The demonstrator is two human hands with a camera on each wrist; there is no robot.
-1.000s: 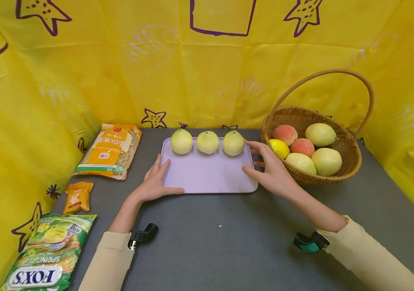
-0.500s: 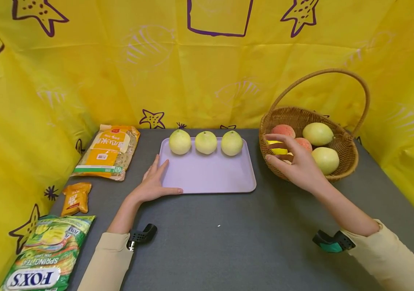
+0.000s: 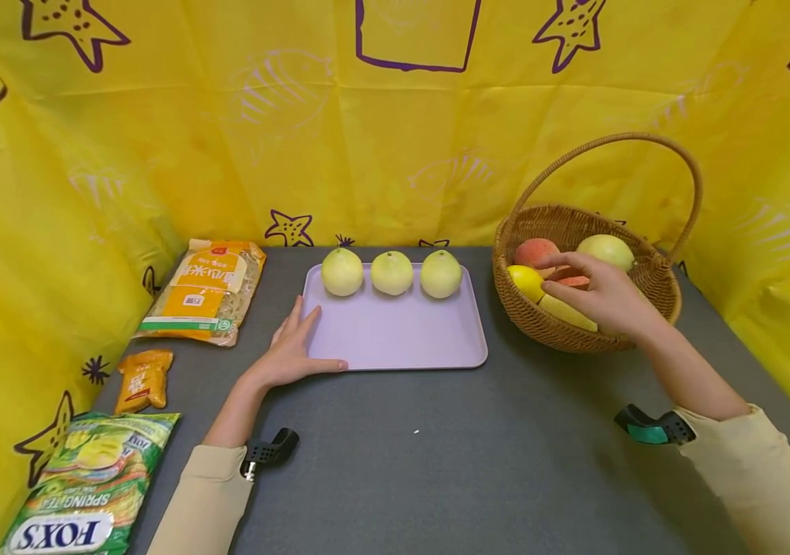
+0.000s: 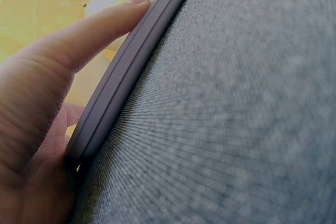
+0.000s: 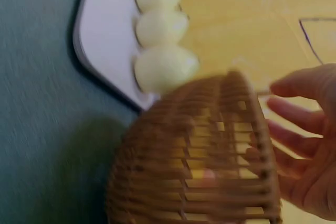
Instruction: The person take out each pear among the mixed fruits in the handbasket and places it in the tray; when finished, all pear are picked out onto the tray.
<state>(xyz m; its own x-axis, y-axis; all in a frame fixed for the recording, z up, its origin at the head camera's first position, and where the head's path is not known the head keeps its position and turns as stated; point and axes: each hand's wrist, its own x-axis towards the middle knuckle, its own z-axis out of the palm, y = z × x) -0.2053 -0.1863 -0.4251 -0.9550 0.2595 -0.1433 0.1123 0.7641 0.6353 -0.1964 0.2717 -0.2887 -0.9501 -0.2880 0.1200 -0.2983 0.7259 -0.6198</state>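
A lilac tray [image 3: 395,331] lies on the grey table, with three pale yellow-green round fruits [image 3: 391,274] lined up along its far side. My left hand [image 3: 290,351] rests at the tray's near left corner, fingers spread along the left edge; in the left wrist view its thumb [image 4: 105,27] touches the rim. Over the wicker basket [image 3: 540,327] hovers my right hand [image 3: 606,293], fingers slightly bent and nothing seen held. Beneath and around it are a lemon [image 3: 525,282], a peach [image 3: 536,252], a partly hidden second peach [image 3: 573,282] and pale oval fruits [image 3: 566,311].
The basket's tall handle [image 3: 610,139] arches above it. On the left lie an orange-and-clear food packet [image 3: 203,289], a small orange packet [image 3: 145,380] and a green Fox's candy bag [image 3: 89,486]. Yellow patterned cloth [image 3: 395,154] encloses the back and sides.
My right hand has left the tray's right edge and moved right, over the basket of fruit. My left hand has stayed at the tray's corner.
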